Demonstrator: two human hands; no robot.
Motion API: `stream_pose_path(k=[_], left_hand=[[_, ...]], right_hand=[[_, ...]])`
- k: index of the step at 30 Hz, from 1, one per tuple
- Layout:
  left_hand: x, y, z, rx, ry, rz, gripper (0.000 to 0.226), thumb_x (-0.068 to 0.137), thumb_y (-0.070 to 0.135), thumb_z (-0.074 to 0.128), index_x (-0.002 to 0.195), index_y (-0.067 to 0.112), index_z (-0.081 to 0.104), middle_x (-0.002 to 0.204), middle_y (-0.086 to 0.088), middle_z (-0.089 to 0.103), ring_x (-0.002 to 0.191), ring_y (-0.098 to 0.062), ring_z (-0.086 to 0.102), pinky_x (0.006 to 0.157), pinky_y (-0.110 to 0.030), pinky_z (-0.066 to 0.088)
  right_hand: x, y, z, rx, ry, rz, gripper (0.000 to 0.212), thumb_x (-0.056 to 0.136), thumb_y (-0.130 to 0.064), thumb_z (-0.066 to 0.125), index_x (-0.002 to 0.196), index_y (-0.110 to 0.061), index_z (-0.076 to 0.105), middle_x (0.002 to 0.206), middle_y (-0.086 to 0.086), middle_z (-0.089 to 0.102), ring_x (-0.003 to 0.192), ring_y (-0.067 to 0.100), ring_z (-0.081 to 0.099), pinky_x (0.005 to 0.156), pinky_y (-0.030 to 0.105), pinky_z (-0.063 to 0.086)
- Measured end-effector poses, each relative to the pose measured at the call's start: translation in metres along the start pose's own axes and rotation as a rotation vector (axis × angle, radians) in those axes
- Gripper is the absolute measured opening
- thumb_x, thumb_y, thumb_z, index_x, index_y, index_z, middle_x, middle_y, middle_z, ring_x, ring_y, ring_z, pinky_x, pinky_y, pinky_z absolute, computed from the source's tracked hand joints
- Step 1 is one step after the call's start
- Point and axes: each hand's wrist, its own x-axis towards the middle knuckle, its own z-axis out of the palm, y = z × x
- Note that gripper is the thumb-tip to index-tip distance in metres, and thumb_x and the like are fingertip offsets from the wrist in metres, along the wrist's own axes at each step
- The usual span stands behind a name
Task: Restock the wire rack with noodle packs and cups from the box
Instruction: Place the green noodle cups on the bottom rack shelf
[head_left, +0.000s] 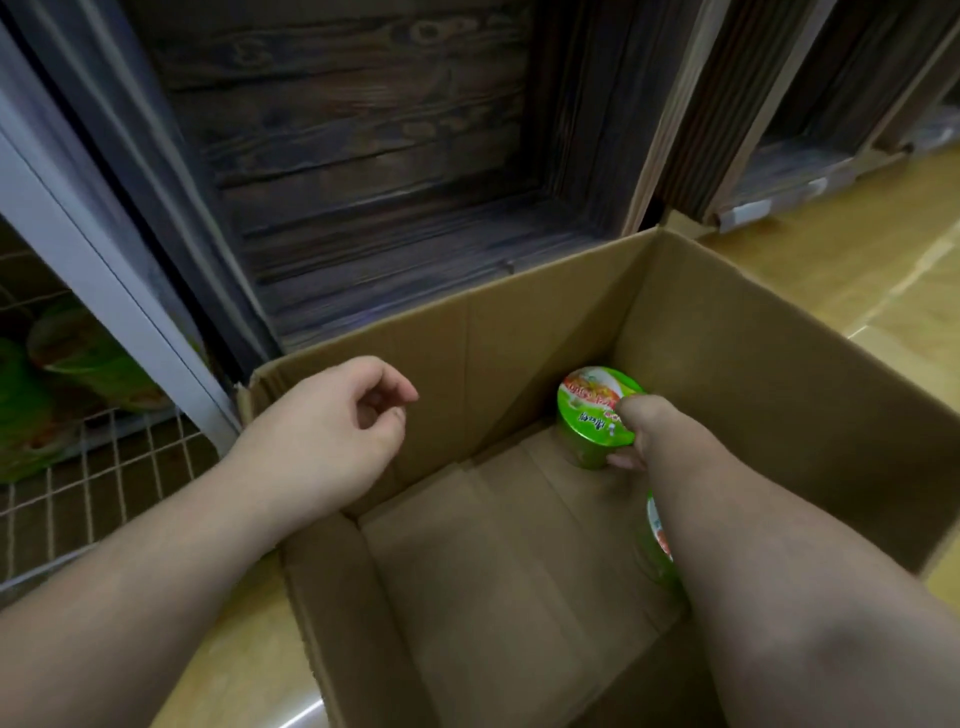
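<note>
Setting: yellowish tiled floor (852, 270) in front of dark wood-grain shelving (374, 156), with an open brown cardboard box (779, 374) standing on the floor.
Right hand: the right hand (649, 431) reaches deep into the box and grips a green round noodle cup with a printed foil lid (592, 410), thumb on the lid's rim and fingertips curled against the cup's side.
Left hand: the left hand (337, 431) hovers above the box's near-left corner, fingers loosely curled, holding nothing.
Held cup: upright on the box floor in the far right corner, near both walls.
Second cup: another green noodle cup (657, 551) shows partly beside the right forearm, along the box's right wall; most of it is hidden.
Box floor: bare cardboard flaps otherwise.
Rack: white wire rack (104, 478) at far left, just beside the box, with blurred green noodle cups (78, 358) lying on its shelf.
Frame: pale metal upright (104, 260) between rack and shelving.
</note>
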Motion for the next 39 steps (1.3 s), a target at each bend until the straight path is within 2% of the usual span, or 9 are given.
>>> stream_pose_path(k=[4,8,13,19,24,27,31,34,39], left_hand=[[-0.005,0.001,0.002,0.037,0.043,-0.01,0.013,0.093,0.03,0.058,0.1,0.04,0.061,0.092,0.016,0.064,0.078,-0.001,0.062,0.073,-0.032,0.057],[-0.009,0.003,0.005,0.047,0.088,-0.01,0.015,0.093,0.029,0.057,0.101,0.041,0.059,0.092,0.018,0.064,0.079,0.0,0.061,0.071,-0.033,0.057],[-0.01,0.004,0.005,0.128,0.066,-0.017,0.026,0.093,0.045,0.054,0.118,0.04,0.053,0.103,0.019,0.061,0.086,0.003,0.058,0.07,-0.023,0.052],[-0.003,0.021,0.009,0.158,-0.157,-0.243,0.094,0.07,0.086,0.027,0.145,0.031,0.04,0.139,0.003,0.054,0.119,-0.02,0.055,0.094,-0.042,0.053],[-0.003,0.018,0.023,-0.37,-0.168,-0.401,0.044,0.087,0.057,0.058,0.122,0.03,0.052,0.125,0.002,0.059,0.108,-0.019,0.057,0.064,-0.054,0.061],[-0.002,0.0,0.025,-0.495,-0.176,-0.416,0.034,0.096,0.04,0.055,0.124,0.022,0.057,0.117,-0.005,0.067,0.106,-0.022,0.063,0.064,-0.055,0.06],[-0.002,-0.018,0.022,-0.441,-0.146,-0.337,0.029,0.096,0.042,0.054,0.124,0.033,0.057,0.105,0.003,0.075,0.1,-0.021,0.069,0.079,-0.05,0.059],[0.001,-0.021,0.024,-0.501,-0.149,-0.314,0.025,0.097,0.043,0.053,0.12,0.033,0.059,0.103,0.005,0.076,0.1,-0.018,0.07,0.08,-0.051,0.059],[0.0,-0.018,0.027,-0.53,-0.159,-0.289,0.023,0.098,0.041,0.052,0.117,0.032,0.06,0.098,0.006,0.077,0.097,-0.017,0.071,0.08,-0.049,0.059]], right_hand=[[0.013,0.009,0.008,0.053,0.011,0.046,0.049,0.095,-0.03,0.06,0.138,-0.016,0.041,0.111,0.015,0.06,0.067,0.028,0.067,0.033,0.037,0.05],[0.0,0.022,0.018,-0.018,-0.13,0.1,0.021,0.101,-0.034,0.052,0.095,-0.014,0.049,0.068,0.004,0.048,0.02,0.01,0.043,0.028,0.033,0.048],[-0.03,0.009,-0.01,-0.304,-0.422,-0.007,0.015,0.098,-0.022,0.06,0.112,-0.02,0.054,0.06,0.0,0.05,0.042,0.008,0.043,0.066,0.042,0.057],[-0.1,-0.006,-0.027,-0.326,-1.11,-0.253,0.018,0.096,-0.026,0.057,0.113,-0.024,0.056,0.059,0.002,0.057,0.042,0.008,0.047,0.072,0.036,0.053],[-0.121,-0.017,-0.026,-0.193,-1.265,-0.372,0.041,0.089,-0.041,0.058,0.127,-0.03,0.053,0.082,0.009,0.055,0.056,0.012,0.058,0.074,0.037,0.057],[-0.098,-0.006,-0.037,-0.155,-1.015,-0.273,0.031,0.095,-0.055,0.044,0.122,-0.042,0.053,0.108,0.008,0.066,0.092,0.022,0.068,0.079,0.038,0.054],[-0.041,0.022,-0.055,-1.173,-0.007,-0.35,0.038,0.096,-0.027,0.051,0.133,-0.018,0.053,0.144,0.01,0.048,0.128,0.031,0.047,0.105,0.045,0.039],[-0.031,0.042,-0.06,-1.482,-0.008,-0.152,0.051,0.095,-0.021,0.051,0.145,-0.012,0.041,0.152,0.014,0.037,0.138,0.038,0.036,0.112,0.053,0.035],[-0.041,0.04,-0.058,-1.426,0.079,-0.119,0.079,0.086,-0.041,0.071,0.151,-0.02,0.032,0.155,0.009,0.027,0.142,0.037,0.023,0.111,0.056,0.033]])
